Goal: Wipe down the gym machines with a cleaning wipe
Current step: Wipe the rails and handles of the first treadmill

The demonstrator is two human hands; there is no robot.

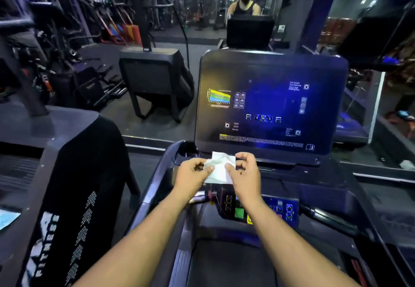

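A white cleaning wipe (220, 168) is stretched between both my hands, just below the treadmill's big dark console screen (269, 104). My left hand (193, 173) pinches the wipe's left side with thumb and fingers. Its right side is pinched by my right hand (243, 172). The wipe is partly folded and hangs above the treadmill's lower control panel (278, 210), which has green, yellow and blue buttons. The screen is lit with small icons and a coloured chart.
A neighbouring treadmill's dark console back (74, 174) with white "FITNESS" lettering stands close on the left. A wall mirror (224, 17) ahead reflects a person and gym equipment. The treadmill belt (224, 264) lies below my forearms, a handrail (336, 219) on the right.
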